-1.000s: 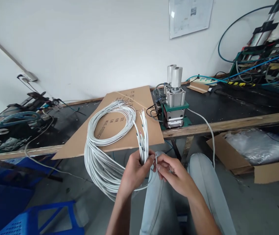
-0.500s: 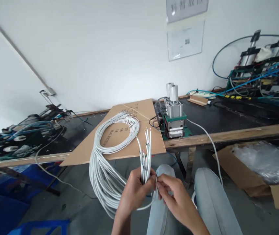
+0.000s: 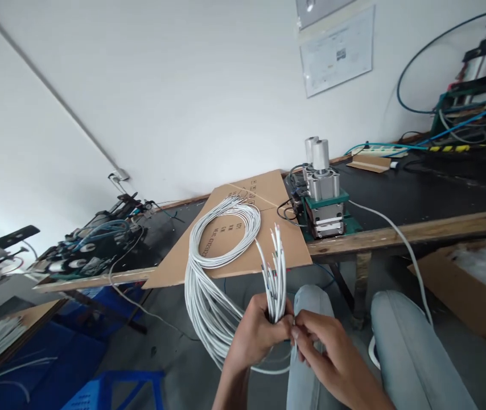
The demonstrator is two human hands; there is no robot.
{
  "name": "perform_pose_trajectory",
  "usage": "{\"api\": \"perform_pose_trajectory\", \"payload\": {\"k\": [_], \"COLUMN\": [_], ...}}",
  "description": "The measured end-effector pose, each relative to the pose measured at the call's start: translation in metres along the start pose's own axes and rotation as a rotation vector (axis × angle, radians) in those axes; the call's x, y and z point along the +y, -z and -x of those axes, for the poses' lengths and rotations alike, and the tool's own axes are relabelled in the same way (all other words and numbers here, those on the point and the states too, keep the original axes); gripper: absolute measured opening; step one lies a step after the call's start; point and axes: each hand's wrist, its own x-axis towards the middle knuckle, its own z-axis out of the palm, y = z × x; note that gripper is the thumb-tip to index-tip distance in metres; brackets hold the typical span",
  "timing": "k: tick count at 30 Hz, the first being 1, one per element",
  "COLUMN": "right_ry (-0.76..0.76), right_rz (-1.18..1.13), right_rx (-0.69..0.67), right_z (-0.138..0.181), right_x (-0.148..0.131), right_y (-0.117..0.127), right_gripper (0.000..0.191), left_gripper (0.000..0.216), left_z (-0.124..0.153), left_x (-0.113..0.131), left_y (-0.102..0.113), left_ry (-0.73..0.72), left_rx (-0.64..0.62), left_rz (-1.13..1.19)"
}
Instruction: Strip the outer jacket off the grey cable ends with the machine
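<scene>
My left hand [image 3: 264, 330] is closed around a bunch of white cables [image 3: 277, 279], their cut ends pointing up with small coloured wire tips showing. Close beside it, my right hand [image 3: 322, 344] pinches the end of a single white cable near my left thumb; the fingers partly hide that end. From the held bunch the cables run back to a large white cable coil [image 3: 198, 250]. Its upper loop lies on a flat cardboard sheet [image 3: 268, 193], and the lower loops hang over the bench edge.
A pneumatic press [image 3: 326, 199] stands on the black bench [image 3: 439, 185], right of the cardboard. Further machines [image 3: 477, 85] are at the right, and others [image 3: 93, 233] at the left. A blue stool [image 3: 132, 378] is on the floor, with an open cardboard box [image 3: 460, 285] under the bench.
The view has swung left, so the scene sits further right and more cables appear at lower left. Both hands keep nearly the same hold, close together.
</scene>
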Motion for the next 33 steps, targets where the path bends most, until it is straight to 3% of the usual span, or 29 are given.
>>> {"api": "perform_pose_trajectory", "payload": {"k": [10,19,24,28,33], "right_ry": [-0.039,-0.093,-0.04,-0.028,-0.06], "right_rz": [-0.097,-0.372,-0.157,0.061,-0.189], "right_rx": [0.034,-0.123,-0.09,0.01,0.019], "right_z": [0.0,-0.002,0.002,0.006,0.003], "right_x": [-0.002,-0.003,-0.003,-0.003,0.002], "right_y": [-0.007,0.005,0.01,0.013,0.009], "right_gripper": [0.034,0.041,0.035,0.03,0.04], "left_gripper": [0.009,0.004,0.007,0.013,0.008], "left_z": [0.0,-0.008,-0.009,-0.01,-0.011], "left_x": [0.002,-0.007,0.004,0.012,0.01], "left_y": [0.001,0.009,0.005,-0.002,-0.006], "left_ry": [0.002,0.022,0.024,0.019,0.009], "left_rx": [-0.06,-0.18,-0.233,-0.192,-0.148], "left_rz": [-0.015,-0.01,-0.047,-0.082,0.127]}}
